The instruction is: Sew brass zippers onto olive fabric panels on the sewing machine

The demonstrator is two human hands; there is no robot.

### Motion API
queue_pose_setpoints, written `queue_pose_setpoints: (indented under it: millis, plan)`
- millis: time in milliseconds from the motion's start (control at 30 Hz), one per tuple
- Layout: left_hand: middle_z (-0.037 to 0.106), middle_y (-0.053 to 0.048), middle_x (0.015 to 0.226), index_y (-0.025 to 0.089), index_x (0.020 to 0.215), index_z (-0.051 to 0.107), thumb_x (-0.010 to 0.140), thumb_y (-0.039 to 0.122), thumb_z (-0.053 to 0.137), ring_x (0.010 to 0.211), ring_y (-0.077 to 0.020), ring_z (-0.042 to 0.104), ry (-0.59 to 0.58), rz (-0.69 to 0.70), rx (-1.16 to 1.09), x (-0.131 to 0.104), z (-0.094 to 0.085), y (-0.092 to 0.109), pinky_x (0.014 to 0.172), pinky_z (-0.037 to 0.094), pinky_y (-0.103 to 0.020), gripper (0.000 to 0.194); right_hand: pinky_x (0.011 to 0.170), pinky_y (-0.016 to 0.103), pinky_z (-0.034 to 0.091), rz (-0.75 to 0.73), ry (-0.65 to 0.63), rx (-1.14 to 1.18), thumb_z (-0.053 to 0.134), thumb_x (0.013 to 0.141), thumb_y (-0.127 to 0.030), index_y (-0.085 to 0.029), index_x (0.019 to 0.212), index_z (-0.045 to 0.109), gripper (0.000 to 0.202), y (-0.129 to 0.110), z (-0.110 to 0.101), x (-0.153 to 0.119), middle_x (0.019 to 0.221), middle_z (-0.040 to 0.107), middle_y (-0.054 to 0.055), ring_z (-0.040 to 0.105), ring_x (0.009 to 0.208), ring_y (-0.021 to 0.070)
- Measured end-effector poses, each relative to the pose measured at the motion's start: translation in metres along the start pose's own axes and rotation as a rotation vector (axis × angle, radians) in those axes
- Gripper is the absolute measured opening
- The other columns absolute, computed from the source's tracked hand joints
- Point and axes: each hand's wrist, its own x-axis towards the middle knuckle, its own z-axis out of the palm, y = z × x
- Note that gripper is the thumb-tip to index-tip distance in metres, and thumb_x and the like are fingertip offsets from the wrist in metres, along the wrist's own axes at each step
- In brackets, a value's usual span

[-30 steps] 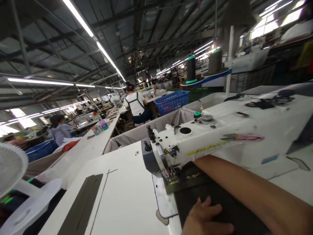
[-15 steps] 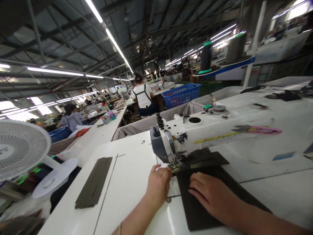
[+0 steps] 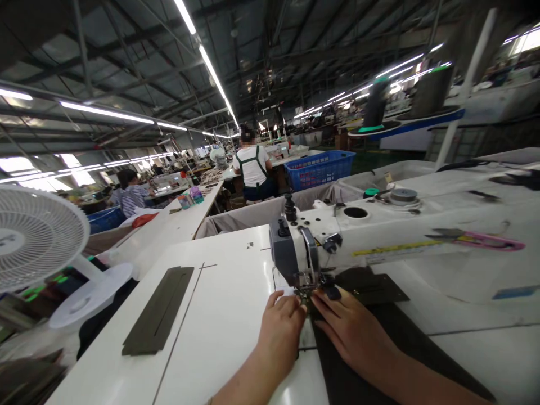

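A white sewing machine [image 3: 379, 225] stands on the white table [image 3: 223, 315], its needle head at centre. Dark fabric [image 3: 392, 332] lies flat under the presser foot and runs toward me on the right. My right hand [image 3: 350, 329] rests flat on this fabric, fingertips right at the presser foot. My left hand [image 3: 282, 329] sits just left of it, fingers curled at the fabric's edge beside the needle. The two hands nearly touch each other.
A strip of dark olive fabric pieces [image 3: 158, 309] lies on the table to the left. A white fan [image 3: 37, 236] stands at the far left. Pink-handled scissors [image 3: 481, 241] rest on the machine arm. Other people sit at benches behind, near a blue basket [image 3: 320, 169].
Both hands have moved forward and closer together at the presser foot. A second earlier only one hand and a forearm showed low in the picture. The camera view has also shifted.
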Motion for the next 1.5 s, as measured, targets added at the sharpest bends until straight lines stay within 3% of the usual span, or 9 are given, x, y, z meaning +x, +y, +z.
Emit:
queue_pose_setpoints:
  millis: [100, 367, 667, 1000, 1333, 1500]
  plan:
    - [0.064, -0.004, 0.094, 0.018, 0.094, 0.06, 0.087, 0.011, 0.05, 0.092, -0.0173, 0.059, 0.005, 0.018, 0.009, 0.002, -0.002, -0.001, 0.094, 0.041, -0.04, 0.014, 0.088, 0.039, 0.047, 0.027, 0.007, 0.035, 0.038, 0.09, -0.017, -0.008, 0.112, 0.058, 0.031, 0.002, 0.006, 0.001, 0.114, 0.06, 0.011, 0.055, 0.104, 0.0233]
    - [0.064, -0.006, 0.096, 0.016, 0.098, 0.059, 0.093, 0.012, 0.038, 0.096, -0.0194, 0.058, -0.012, 0.076, 0.01, 0.006, -0.005, -0.001, 0.094, 0.04, -0.043, 0.023, 0.093, 0.042, 0.046, 0.098, -0.095, 0.086, 0.044, 0.085, -0.015, -0.007, 0.109, 0.061, 0.03, -0.003, 0.004, 0.002, 0.115, 0.06, 0.013, 0.053, 0.107, 0.0256]
    - [0.061, -0.009, 0.095, 0.012, 0.093, 0.06, 0.09, 0.014, 0.045, 0.09, -0.0203, 0.056, -0.066, 0.04, 0.007, 0.014, -0.004, -0.001, 0.089, 0.043, -0.04, 0.015, 0.087, 0.045, 0.049, 0.069, -0.083, 0.125, 0.042, 0.085, -0.014, -0.006, 0.11, 0.059, 0.031, 0.006, 0.012, 0.003, 0.107, 0.062, 0.014, 0.056, 0.1, 0.0268]
    - [0.062, -0.006, 0.085, 0.012, 0.08, 0.059, 0.09, 0.015, 0.047, 0.078, -0.0182, 0.056, 0.054, 0.036, 0.0, 0.016, 0.003, -0.006, 0.078, 0.046, -0.035, 0.016, 0.087, 0.048, 0.05, 0.078, -0.124, 0.104, 0.04, 0.088, -0.018, -0.006, 0.114, 0.056, 0.032, 0.009, 0.022, 0.002, 0.108, 0.062, 0.016, 0.057, 0.1, 0.0284]
    - [0.062, -0.006, 0.084, 0.013, 0.079, 0.059, 0.082, 0.013, 0.06, 0.079, -0.0188, 0.056, 0.056, 0.03, 0.036, 0.012, 0.013, -0.01, 0.079, 0.046, -0.036, 0.003, 0.085, 0.046, 0.052, 0.036, -0.105, 0.041, 0.04, 0.087, -0.017, -0.007, 0.114, 0.056, 0.033, 0.009, 0.025, 0.001, 0.11, 0.061, 0.015, 0.058, 0.1, 0.0283]
    - [0.061, -0.002, 0.079, 0.013, 0.074, 0.057, 0.074, 0.012, 0.07, 0.076, -0.018, 0.056, 0.048, -0.002, 0.084, 0.01, 0.024, -0.014, 0.076, 0.045, -0.033, 0.014, 0.084, 0.044, 0.052, 0.052, -0.112, 0.055, 0.039, 0.087, -0.016, -0.008, 0.112, 0.057, 0.032, 0.008, 0.026, 0.004, 0.11, 0.061, 0.015, 0.058, 0.1, 0.0277]
